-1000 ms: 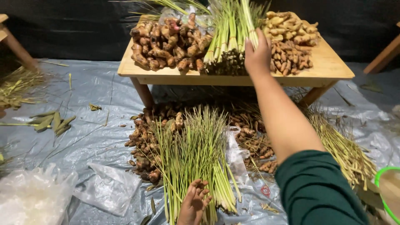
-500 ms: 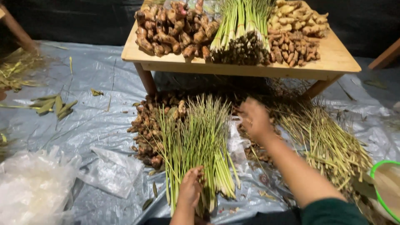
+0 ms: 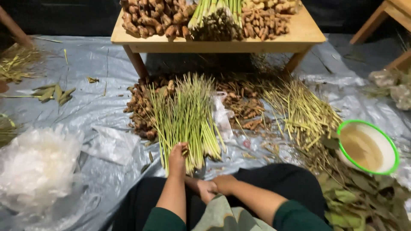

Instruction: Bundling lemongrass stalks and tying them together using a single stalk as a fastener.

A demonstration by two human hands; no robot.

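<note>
A fan of green lemongrass stalks (image 3: 188,115) lies on the grey plastic sheet in front of me. My left hand (image 3: 177,157) is closed around the cut ends of a few stalks at the near edge of that fan. My right hand (image 3: 220,184) is drawn back to my lap, fingers curled, beside what looks like a foot and a green cloth (image 3: 218,214). What it holds, if anything, is hidden.
A low wooden table (image 3: 299,37) ahead carries knobbly roots and a lemongrass bunch. On the floor lie a heap of roots (image 3: 139,107), a second lemongrass pile (image 3: 299,111), a green-rimmed white bowl (image 3: 368,147), clear plastic bags (image 3: 38,162) and dry leaves (image 3: 364,196).
My right hand came down from the table top, passed over the floor pile and pulled back to my lap. My left hand stayed at the lemongrass ends.
</note>
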